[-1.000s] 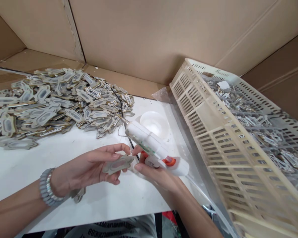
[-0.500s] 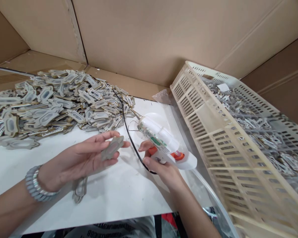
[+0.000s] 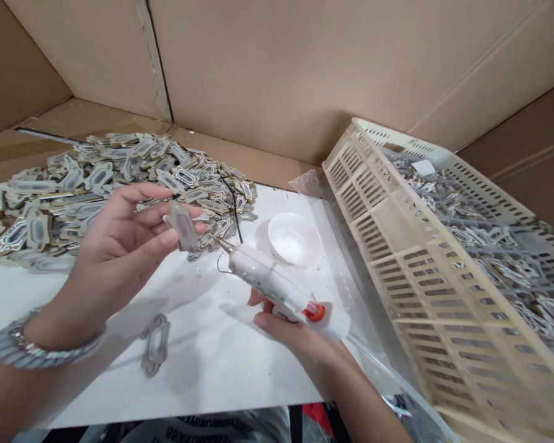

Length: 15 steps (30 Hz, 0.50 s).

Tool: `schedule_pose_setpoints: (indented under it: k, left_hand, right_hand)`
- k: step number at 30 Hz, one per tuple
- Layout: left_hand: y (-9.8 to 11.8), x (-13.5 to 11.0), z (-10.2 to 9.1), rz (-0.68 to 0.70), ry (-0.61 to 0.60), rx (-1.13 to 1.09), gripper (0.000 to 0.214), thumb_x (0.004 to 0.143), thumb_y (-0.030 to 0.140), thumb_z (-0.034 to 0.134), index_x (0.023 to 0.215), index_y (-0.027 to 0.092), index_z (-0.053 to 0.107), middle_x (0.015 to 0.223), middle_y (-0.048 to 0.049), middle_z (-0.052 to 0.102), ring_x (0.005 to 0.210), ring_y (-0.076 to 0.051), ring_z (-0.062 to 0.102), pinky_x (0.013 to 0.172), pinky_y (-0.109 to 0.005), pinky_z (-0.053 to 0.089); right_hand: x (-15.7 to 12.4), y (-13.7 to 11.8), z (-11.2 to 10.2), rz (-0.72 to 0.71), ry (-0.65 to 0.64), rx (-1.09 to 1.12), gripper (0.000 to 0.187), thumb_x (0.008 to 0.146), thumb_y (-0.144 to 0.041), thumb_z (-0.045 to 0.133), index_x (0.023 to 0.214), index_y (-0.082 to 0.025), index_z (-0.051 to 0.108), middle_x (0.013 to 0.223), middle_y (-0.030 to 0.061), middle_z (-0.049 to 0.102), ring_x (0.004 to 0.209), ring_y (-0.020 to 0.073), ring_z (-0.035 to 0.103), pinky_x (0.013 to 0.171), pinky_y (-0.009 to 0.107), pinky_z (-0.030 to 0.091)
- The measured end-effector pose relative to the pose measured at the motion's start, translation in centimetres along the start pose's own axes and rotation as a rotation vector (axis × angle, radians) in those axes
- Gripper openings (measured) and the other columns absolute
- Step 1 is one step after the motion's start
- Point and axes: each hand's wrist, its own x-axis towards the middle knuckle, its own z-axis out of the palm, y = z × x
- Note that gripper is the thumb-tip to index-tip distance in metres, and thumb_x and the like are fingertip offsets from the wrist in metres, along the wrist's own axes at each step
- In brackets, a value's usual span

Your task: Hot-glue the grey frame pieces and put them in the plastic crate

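Between the thumb and fingers of my left hand (image 3: 129,240) is a small grey frame-shaped plate (image 3: 183,227) with a paler oblong middle, held up and tilted. My right hand (image 3: 295,329) is wrapped round the handle of a white hot glue gun (image 3: 277,280) with an orange part at its back. The gun's metal nozzle points up and left, close to the right side of the held plate; whether they touch I cannot tell. On the white table (image 3: 231,369) below my left hand lies another grey frame-shaped piece (image 3: 156,346).
A large heap of similar plates (image 3: 96,178) covers the back left. A small white bowl (image 3: 294,239) stands behind the glue gun. At the right, a cream plastic crate (image 3: 397,264) holds bagged pieces. Cardboard walls (image 3: 258,74) rise at the back. A black cord (image 3: 236,215) runs by the heap.
My left hand has lifted the plate up and to the left, now pinching it more upright. The glue gun has moved left and down, its nozzle now near the plate, uncovering the bowl.
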Motion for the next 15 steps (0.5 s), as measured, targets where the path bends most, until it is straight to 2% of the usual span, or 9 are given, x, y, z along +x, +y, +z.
schedule_pose_setpoints:
  k: [3, 6, 10, 15]
  left_hand:
    - [0.04, -0.21, 0.48, 0.067, 0.027, 0.037, 0.036, 0.082, 0.023, 0.083, 0.111, 0.029, 0.064, 0.103, 0.0014, 0.077, 0.094, -0.017, 0.076, 0.088, -0.027, 0.064]
    - [0.21, -0.38, 0.69, 0.091, 0.018, 0.072, 0.034, 0.083, 0.023, 0.082, 0.111, 0.029, 0.064, 0.106, 0.0024, 0.076, 0.099, -0.017, 0.075, 0.091, -0.027, 0.064]
    - [0.31, -0.51, 0.63, 0.127, 0.011, 0.114, 0.028, 0.086, 0.019, 0.078, 0.111, 0.024, 0.065, 0.108, -0.0001, 0.076, 0.099, -0.017, 0.076, 0.090, -0.024, 0.063]
    - [0.14, -0.69, 0.39, 0.126, -0.010, 0.152, 0.027, 0.088, 0.020, 0.076, 0.113, 0.027, 0.068, 0.111, 0.0000, 0.076, 0.101, -0.017, 0.075, 0.091, -0.025, 0.064]
  right_hand:
    - [0.14, 0.49, 0.40, -0.076, 0.020, 0.017, 0.027, 0.076, -0.046, 0.079, 0.076, -0.023, 0.063, 0.064, -0.0050, 0.045, 0.054, 0.0108, 0.041, 0.050, 0.026, 0.035]
    - [0.26, 0.62, 0.55, -0.070, 0.025, 0.007, 0.037, 0.076, -0.045, 0.080, 0.065, -0.023, 0.052, 0.063, -0.0049, 0.044, 0.055, 0.0107, 0.042, 0.050, 0.026, 0.035]
    - [0.43, 0.46, 0.47, -0.093, 0.008, -0.026, 0.038, 0.077, -0.048, 0.078, 0.066, -0.023, 0.052, 0.063, -0.0035, 0.050, 0.060, 0.0130, 0.049, 0.052, 0.027, 0.037]
    - [0.72, 1.04, 0.36, -0.090, 0.005, -0.095, 0.043, 0.078, -0.056, 0.076, 0.065, -0.023, 0.050, 0.060, -0.0036, 0.048, 0.058, 0.0131, 0.047, 0.050, 0.027, 0.036]
